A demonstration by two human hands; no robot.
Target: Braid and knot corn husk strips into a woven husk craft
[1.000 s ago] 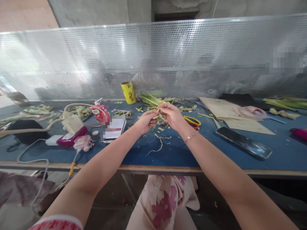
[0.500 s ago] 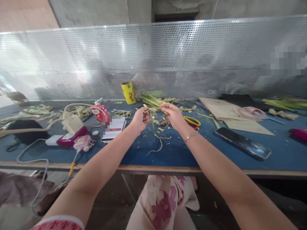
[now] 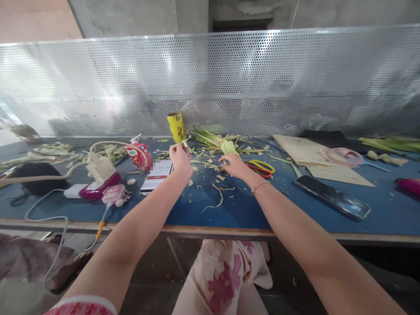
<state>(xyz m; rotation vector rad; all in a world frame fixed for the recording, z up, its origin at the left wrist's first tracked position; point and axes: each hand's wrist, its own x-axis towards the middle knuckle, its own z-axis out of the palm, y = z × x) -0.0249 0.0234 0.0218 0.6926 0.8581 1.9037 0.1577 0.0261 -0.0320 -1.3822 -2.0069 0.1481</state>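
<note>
One pale-grn leaf strip [image 3: 229,147], R hand [image 3: 235,165]

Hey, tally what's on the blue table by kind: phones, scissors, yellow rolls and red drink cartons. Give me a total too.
Phones: 2
Scissors: 1
Yellow rolls: 1
Red drink cartons: 1
Total: 5

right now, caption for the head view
Left hand pinches a leaf strip, right hand rests among scraps on blue table

Hands [image 3: 181,158] on leaf strips [image 3: 229,147], blue table [image 3: 249,205]
</note>
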